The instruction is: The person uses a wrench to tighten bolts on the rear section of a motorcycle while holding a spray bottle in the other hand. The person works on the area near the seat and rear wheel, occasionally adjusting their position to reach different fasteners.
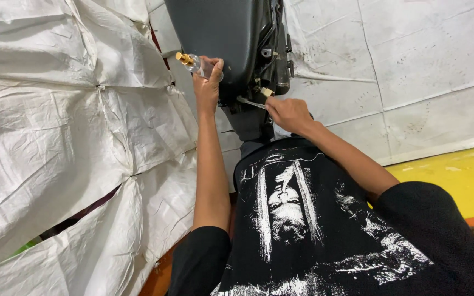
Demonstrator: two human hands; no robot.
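- Bright, even light falls from overhead; the white woven sheeting [56, 109] is well lit without burnt-out patches.
- Shadows are soft, pooling in the sheeting's creases and under the black vehicle body [220, 38].
- A dull sheen lies on that black body.
- Straight seams bow near the frame's edges.
- Focus is sharp overall; slight softness at the corners.

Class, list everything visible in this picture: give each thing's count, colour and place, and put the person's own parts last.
spray bottle: one, clear with gold nozzle, in left hand, top centre.
thin tool: one, silvery, in right hand, tip at the black body.
black body panel: one, glossy black, top centre.
woven sheets: several, white, covering left and upper right.
floor strip: one, yellow, right edge.
shirt: one, black with white print, bottom centre.
left hand: one, gripping the bottle.
right hand: one, gripping the tool.
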